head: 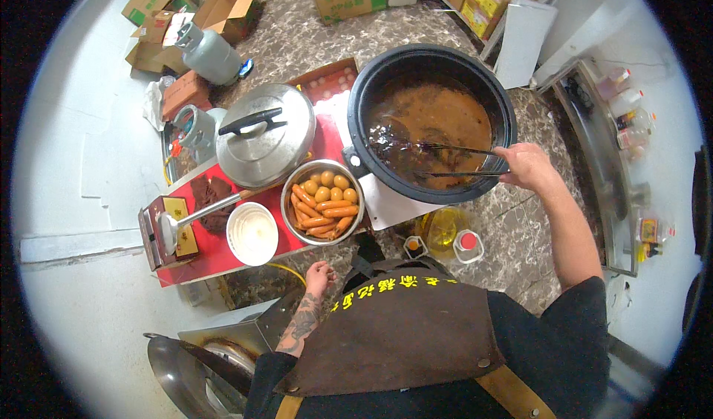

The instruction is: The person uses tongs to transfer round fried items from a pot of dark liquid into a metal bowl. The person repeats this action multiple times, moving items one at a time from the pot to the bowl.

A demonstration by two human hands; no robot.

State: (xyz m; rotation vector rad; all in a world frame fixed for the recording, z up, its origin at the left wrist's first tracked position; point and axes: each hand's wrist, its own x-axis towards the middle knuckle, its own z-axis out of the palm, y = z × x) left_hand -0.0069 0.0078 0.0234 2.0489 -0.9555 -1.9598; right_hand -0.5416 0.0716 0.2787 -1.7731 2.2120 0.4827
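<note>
My right hand (pixel 525 165) grips a pair of dark tongs (pixel 465 150) by the bend at its end. Both arms of the tongs reach over the rim into a large black pot (pixel 359 93), and their tips are lost in brown broth (pixel 434 107). Bubbles or foam show at the broth's left side. My left hand (pixel 320 278) hangs in front of the apron with its fingers curled and nothing visible in it. Nearest to it is a steel bowl (pixel 361 218) holding peeled brown eggs (pixel 323 194) and orange sausages (pixel 316 222).
A steel lid (pixel 267 140) with a black handle lies left of the pot. A ladle (pixel 206 210), a white tub (pixel 252 235) and a box (pixel 178 224) share the red table (pixel 211 260). Oil bottles (pixel 445 232) stand below the pot. Gas cylinders (pixel 211 57) stand at upper left; a wok (pixel 178 374) lower left.
</note>
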